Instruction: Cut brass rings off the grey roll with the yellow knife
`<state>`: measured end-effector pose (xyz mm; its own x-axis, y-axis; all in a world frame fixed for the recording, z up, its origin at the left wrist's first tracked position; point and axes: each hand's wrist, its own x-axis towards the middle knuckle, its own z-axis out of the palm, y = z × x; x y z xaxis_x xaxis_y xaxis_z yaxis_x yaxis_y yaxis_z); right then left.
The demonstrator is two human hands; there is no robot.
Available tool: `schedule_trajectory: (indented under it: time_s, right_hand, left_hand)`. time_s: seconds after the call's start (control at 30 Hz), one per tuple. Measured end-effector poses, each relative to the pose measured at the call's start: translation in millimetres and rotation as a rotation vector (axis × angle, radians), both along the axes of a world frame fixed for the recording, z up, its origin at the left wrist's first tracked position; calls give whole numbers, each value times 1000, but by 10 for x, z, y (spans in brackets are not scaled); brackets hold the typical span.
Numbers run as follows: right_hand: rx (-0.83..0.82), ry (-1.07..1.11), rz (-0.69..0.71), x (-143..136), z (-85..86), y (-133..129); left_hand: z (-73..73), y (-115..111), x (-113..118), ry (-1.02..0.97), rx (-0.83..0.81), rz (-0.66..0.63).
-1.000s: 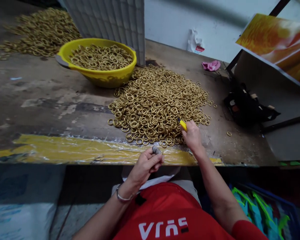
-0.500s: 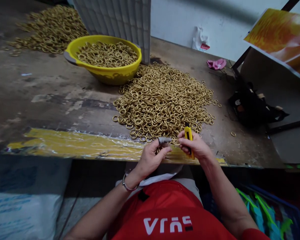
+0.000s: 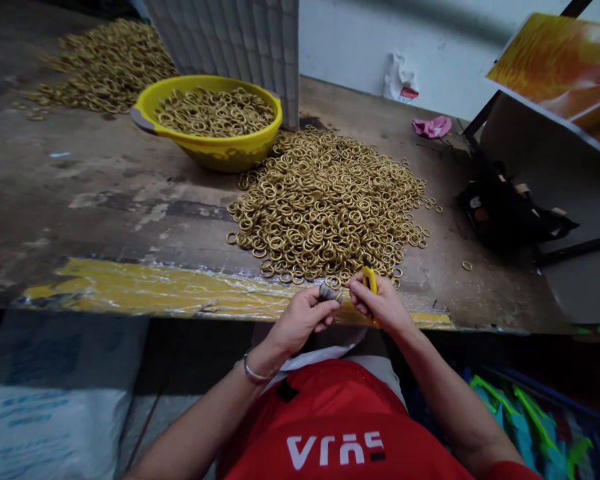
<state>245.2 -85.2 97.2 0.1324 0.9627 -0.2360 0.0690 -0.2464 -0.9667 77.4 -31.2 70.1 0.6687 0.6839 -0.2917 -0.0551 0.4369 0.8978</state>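
My right hand [image 3: 380,303] is closed around a yellow box cutter [image 3: 370,279], its black end pointing up and away from me. My left hand [image 3: 303,317], with grey wrapping [image 3: 329,293] on one finger, pinches a gold-coloured ring [image 3: 339,297], of which only a bit shows at the fingertips. Both hands are close together above the table's near edge, the right fingertips almost at the pinched ring. Just beyond them spreads a big heap of gold-coloured rings [image 3: 325,207].
A yellow basin [image 3: 225,148] full of rings stands left of the heap, against a grey ribbed panel [image 3: 240,40]. Another ring pile [image 3: 115,67] lies at far left. To the right are a loose ring [image 3: 467,265], a pink cloth [image 3: 431,127] and a black bag [image 3: 510,213].
My right hand has moved slightly left and down, closer to my left hand, and the box cutter has tilted. The left fingers have curled in more tightly.
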Motion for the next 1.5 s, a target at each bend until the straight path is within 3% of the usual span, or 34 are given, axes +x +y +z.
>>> schedule_trajectory:
  time_s: [0.13,0.23,0.7,0.8,0.9,1.0,1.13,1.33,1.5]
  right_hand:
    - [195,-724,130,-41,10,-212]
    - [168,-994,214,-80,-19,-300]
    - [0,-1167,351,-74,-35,-257]
    - [-85,-1305,260,14,-17,-194]
    - [-272,-1417,16,224,25,-93]
    - [-135,-1405,-80,393,49,56]
    - [47,-1343,-68,398,-18,334]
    - [67,-1233,-100,397,-123,526]
    - [232,-814,-202,408,-84,344]
  left_hand:
    - [24,-12,16,-14,-80,28]
    - [36,-18,15,26,-31,31]
    - [78,22,-27,190,365,-24]
    - [183,-22,-85,174,422,-25]
    - [295,-80,-152,110,433,-108]
    - [260,-95,-150,44,194,-124]
    - [87,-53,-58,-70,-101,24]
    - [64,7,-85,-220,-297,65]
    - [11,45,-80,-192,-320,75]
